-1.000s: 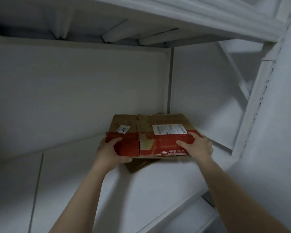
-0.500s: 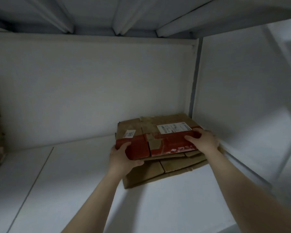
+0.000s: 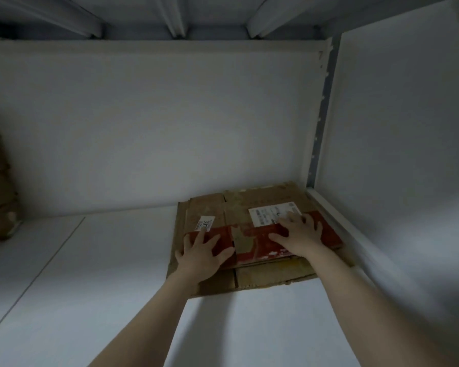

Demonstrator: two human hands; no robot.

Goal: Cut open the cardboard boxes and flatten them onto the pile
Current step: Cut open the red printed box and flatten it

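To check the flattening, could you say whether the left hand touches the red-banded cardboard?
Touching. The head view shows the left hand lying flat on the red-banded cardboard, fingers spread.

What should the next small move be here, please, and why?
Probably lift both hands away: the left hand and right hand press open-fingered on the flattened red-and-brown cardboard box, which already lies flat on the brown cardboard pile in the corner of the white shelf.

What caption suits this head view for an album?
Left hand and right hand press a flat box onto the pile on a shelf.
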